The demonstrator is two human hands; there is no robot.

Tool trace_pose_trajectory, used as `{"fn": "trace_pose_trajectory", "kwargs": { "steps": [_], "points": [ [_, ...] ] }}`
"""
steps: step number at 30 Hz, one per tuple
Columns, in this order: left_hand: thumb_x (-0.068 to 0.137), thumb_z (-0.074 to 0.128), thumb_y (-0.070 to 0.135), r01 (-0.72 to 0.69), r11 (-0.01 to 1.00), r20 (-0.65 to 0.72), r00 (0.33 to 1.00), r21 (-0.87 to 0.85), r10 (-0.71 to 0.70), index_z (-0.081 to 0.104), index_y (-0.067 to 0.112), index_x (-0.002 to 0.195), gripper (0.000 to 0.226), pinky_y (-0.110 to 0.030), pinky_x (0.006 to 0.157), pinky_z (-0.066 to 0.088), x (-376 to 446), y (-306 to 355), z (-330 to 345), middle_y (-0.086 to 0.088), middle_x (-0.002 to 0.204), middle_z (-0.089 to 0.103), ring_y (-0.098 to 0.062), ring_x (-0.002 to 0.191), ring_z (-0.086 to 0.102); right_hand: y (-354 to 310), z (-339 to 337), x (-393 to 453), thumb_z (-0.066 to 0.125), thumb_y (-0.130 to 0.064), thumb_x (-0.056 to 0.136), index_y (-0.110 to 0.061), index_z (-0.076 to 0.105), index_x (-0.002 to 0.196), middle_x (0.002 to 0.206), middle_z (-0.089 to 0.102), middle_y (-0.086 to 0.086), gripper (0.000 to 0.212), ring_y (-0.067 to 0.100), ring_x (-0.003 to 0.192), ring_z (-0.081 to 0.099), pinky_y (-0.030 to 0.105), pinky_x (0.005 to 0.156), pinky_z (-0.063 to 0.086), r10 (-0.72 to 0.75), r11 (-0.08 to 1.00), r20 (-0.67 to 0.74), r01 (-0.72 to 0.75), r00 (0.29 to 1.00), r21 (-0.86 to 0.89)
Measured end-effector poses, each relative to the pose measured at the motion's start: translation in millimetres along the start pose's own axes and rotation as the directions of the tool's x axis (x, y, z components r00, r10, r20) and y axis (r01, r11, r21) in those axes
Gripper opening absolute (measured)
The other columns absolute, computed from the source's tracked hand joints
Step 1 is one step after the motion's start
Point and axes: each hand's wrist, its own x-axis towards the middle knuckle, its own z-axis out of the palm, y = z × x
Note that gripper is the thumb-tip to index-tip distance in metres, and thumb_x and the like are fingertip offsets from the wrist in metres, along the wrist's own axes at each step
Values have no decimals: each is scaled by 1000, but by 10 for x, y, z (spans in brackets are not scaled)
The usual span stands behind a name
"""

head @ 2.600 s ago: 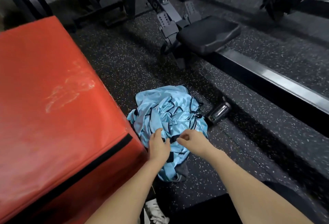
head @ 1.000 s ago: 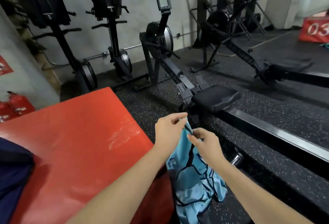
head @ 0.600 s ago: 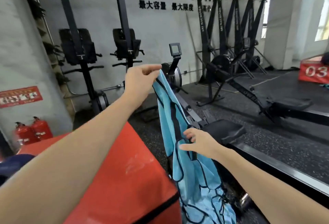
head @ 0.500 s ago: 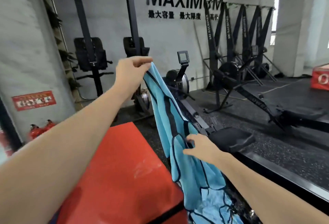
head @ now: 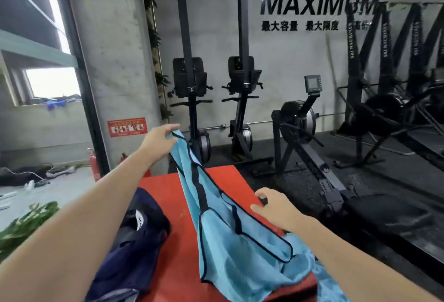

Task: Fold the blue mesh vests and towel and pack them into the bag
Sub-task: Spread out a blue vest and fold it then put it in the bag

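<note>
Two of your hands hold one blue mesh vest (head: 230, 236) stretched over the red box (head: 182, 251); your left hand (head: 158, 139) pinches its top edge, raised; your right hand (head: 274, 205) grips its black trim lower down; a dark navy bag (head: 134, 236) lies on the box just left.

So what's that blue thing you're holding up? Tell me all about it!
It's a light blue mesh vest, thin and floppy, with dark trim round its edges and armholes. The left hand pinches its top end up high, so it hangs stretched in a slant. The right hand holds its edge lower down. Its lower part bunches over the red padded box, close to a dark blue bag.
</note>
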Motion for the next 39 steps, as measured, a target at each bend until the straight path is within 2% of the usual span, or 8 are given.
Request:
{"fn": "trace_pose_trajectory", "kwargs": {
  "steps": [6,10,15,21,26,30,36,39],
  "points": [
    [88,61,0,219,976,202,957,-24,-209,62,23,129,47,-25,104,40,-635,-1316,853,0,132,63,-19,123,58,26,811,137,68,-36,89,-21,64,117,112,65,-8,32,9,99,58,18,81,40,57,997,90,-61,994,38],
    [91,63,6,305,939,209,940,-161,-269,65,19,127,38,-15,77,46,-998,-1353,1495,1,119,68,-15,98,64,254,1239,254,66,-33,91,-21,67,113,108,66,-8,25,12,103,62,20,77,43,44,995,110,-53,993,81],
    [88,70,18,398,900,253,902,-179,-349,68,19,120,31,-20,85,51,-1345,-1316,2287,1,105,72,-8,88,66,680,1575,388,62,-33,95,-21,68,111,111,67,-4,22,14,103,61,30,84,50,66,996,86,-71,994,48],
    [87,70,42,299,954,384,881,2,-277,63,27,129,44,-25,76,49,-1251,-1292,2597,-2,100,69,-18,88,64,980,1490,659,68,-44,88,-27,69,98,95,65,-9,19,14,93,63,35,82,51,36,997,197,-23,980,-68],
    [81,68,62,-52,992,546,838,118,-21,66,39,120,46,-36,104,29,-1289,-1203,2924,15,126,60,-9,124,42,1059,1166,709,73,-47,84,-32,71,84,82,68,-17,15,0,82,62,24,78,50,-15,999,169,22,986,-39],
    [90,64,49,-162,984,630,773,77,78,72,34,102,21,-36,99,28,-1398,-1096,3122,14,103,69,-7,107,50,1166,1066,671,71,-37,88,-29,72,86,83,71,-15,8,0,83,64,19,78,50,33,999,142,-32,989,-8],
    [91,66,24,246,953,490,862,-177,-131,68,23,78,13,-14,67,47,-1293,-1047,2964,9,79,70,-4,72,62,1270,983,677,74,-31,85,-33,73,85,86,72,-15,2,1,87,65,22,83,52,76,996,171,-83,982,35],
    [87,72,25,255,949,535,836,-184,-121,68,22,83,7,-12,69,47,-1386,-1029,2958,9,80,71,1,72,63,1378,825,680,64,-5,80,-39,69,98,112,66,-16,39,7,108,61,29,96,50,119,990,357,-85,927,-110]
  ]
}}
